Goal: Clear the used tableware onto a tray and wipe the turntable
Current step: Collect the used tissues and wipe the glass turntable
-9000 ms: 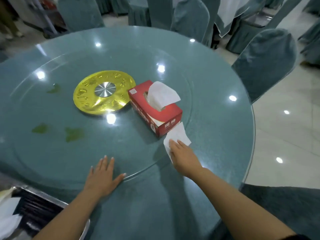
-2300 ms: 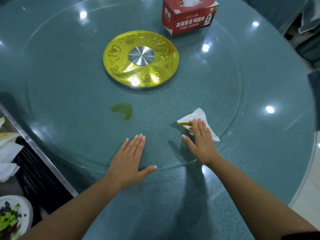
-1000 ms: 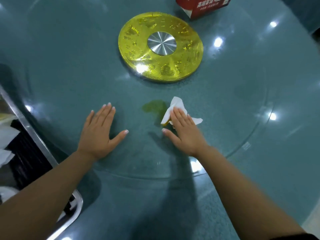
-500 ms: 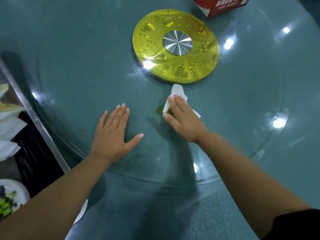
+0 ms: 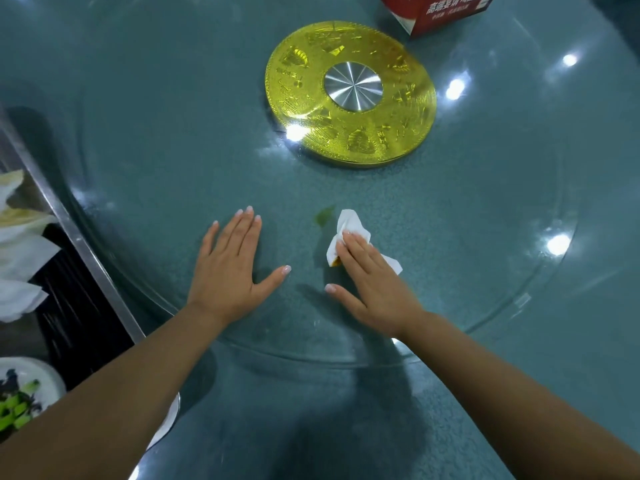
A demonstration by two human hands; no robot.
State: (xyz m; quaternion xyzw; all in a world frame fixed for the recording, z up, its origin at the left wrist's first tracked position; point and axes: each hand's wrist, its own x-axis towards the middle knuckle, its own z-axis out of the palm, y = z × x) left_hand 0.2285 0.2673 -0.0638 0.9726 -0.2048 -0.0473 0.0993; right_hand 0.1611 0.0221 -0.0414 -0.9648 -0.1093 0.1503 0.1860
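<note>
Nearest you, left of the glass turntable (image 5: 145, 140), a metal tray (image 5: 86, 251) holds crumpled white napkins (image 5: 20, 244) and a plate (image 5: 52, 379) of green and dark leftovers. On the turntable's near edge, your left hand (image 5: 228, 268) lies flat with fingers straight, grasping nothing. Your right hand (image 5: 370, 282), fingers extended, presses a stained white tissue (image 5: 349, 223) onto the glass beside a small green smear (image 5: 323, 214). Beyond lies the gold centre disc (image 5: 349, 95) with its silver hub. Farthest, a red tissue box (image 5: 440, 10) stands behind the disc. The turntable rests on a teal table (image 5: 346, 427).
</note>
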